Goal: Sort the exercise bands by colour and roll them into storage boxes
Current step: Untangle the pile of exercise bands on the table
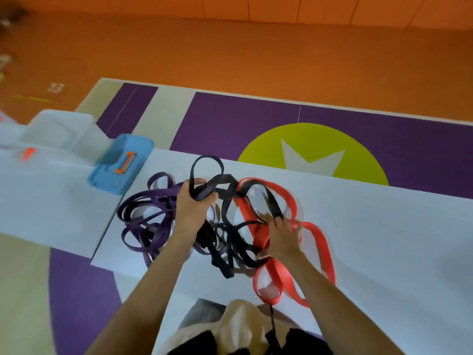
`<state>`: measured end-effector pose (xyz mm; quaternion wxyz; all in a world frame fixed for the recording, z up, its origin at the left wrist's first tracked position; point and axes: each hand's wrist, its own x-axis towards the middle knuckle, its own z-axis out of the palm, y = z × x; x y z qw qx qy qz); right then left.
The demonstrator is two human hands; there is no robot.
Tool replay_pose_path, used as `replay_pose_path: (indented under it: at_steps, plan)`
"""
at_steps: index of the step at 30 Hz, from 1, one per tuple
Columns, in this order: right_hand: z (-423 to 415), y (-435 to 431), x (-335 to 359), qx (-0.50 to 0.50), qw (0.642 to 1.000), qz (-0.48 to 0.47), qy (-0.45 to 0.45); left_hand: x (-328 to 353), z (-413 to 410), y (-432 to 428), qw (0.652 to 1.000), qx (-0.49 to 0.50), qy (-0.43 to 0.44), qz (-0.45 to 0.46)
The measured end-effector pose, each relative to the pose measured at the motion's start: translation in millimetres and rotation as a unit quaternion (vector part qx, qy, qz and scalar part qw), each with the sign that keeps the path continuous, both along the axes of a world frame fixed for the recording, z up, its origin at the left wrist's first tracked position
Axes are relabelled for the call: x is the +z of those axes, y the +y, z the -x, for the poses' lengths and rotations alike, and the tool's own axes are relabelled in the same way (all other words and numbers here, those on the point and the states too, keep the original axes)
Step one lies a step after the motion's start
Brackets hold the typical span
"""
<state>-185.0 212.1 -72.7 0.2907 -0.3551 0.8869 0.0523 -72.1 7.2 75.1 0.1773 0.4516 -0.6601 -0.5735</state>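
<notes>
Orange floor (230,47) fills the background. A purple mat (256,124) with a yellow-green circle (358,155) lies beyond the black bands (230,242).

White table (384,226): carries everything. The black bands lie tangled near its middle.

Purple bands (143,201): a loose heap just left of the black bands, with strands of both crossing near the left wrist.

Red bands (320,239): wide loops just right of the black bands and interlaced with them. One loop lies nearer the person than the black bands.

Clear box (64,131): far left of the black bands and well apart from them. It is blurred, so its contents cannot be told.

Blue lid (112,170): left of and beyond the black bands, between them and the clear box, with an orange clasp (125,162) on top.

Left hand (192,208): over the far left part of the black bands, fingers curled tight round a bunch of black strands. One black loop stands up beyond the knuckles.

Right hand (281,237): at the right edge of the black bands, fingers spread and laid flat on red and black strands, thumb held apart.
</notes>
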Motion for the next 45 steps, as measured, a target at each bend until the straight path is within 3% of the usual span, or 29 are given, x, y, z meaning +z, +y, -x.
replay_pose_path:
  at_steps: [3,6,10,14,19,23,26,28,33,37,39,42,45]
  plan:
    - [2.3,-8.1,6.6,0.027,0.996,-0.079,0.015,3.0,-3.1,-5.0,0.999,0.033,0.016,0.012]
    - [13.0,10.5,6.9,0.009,0.997,-0.081,-0.008,5.2,-3.2,-13.3,0.999,0.044,0.020,0.022]
    - [26.9,66.0,7.2,-0.091,0.990,0.086,-0.069,5.7,-0.3,-21.0,0.999,0.040,0.027,0.022]
    - [40.7,97.6,31.8,-0.185,0.962,0.196,-0.051,4.3,4.6,-23.1,0.999,0.022,0.032,0.033]
    - [68.6,117.9,59.4,-0.324,0.893,0.311,-0.018,2.5,16.8,-16.2,0.998,-0.038,0.040,0.041]
    - [84.3,135.0,84.1,-0.444,0.811,0.381,0.000,-5.5,28.0,0.4,0.993,-0.095,0.024,0.067]
    - [88.9,150.1,90.5,-0.482,0.783,0.394,0.021,-21.4,34.2,14.0,0.988,-0.145,0.002,0.057]
    - [86.9,159.9,82.9,-0.480,0.798,0.362,0.026,-32.7,36.5,22.8,0.983,-0.172,-0.018,0.068]
    - [74.1,186.0,37.1,-0.393,0.905,0.158,-0.043,-58.2,36.9,37.0,0.967,-0.230,-0.074,0.084]
    - [52.1,183.7,21.4,-0.237,0.967,-0.061,-0.074,-75.9,28.3,39.8,0.957,-0.256,-0.116,0.076]
    - [43.1,175.9,20.0,-0.166,0.974,-0.135,-0.081,-86.1,25.1,39.9,0.945,-0.280,-0.144,0.091]
    - [34.9,163.4,27.2,-0.128,0.975,-0.150,-0.098,-106.6,23.3,44.3,0.914,-0.336,-0.197,0.117]
    - [25.2,151.7,33.2,-0.152,0.977,-0.098,-0.115,-127.3,24.8,58.6,0.874,-0.397,-0.249,0.128]
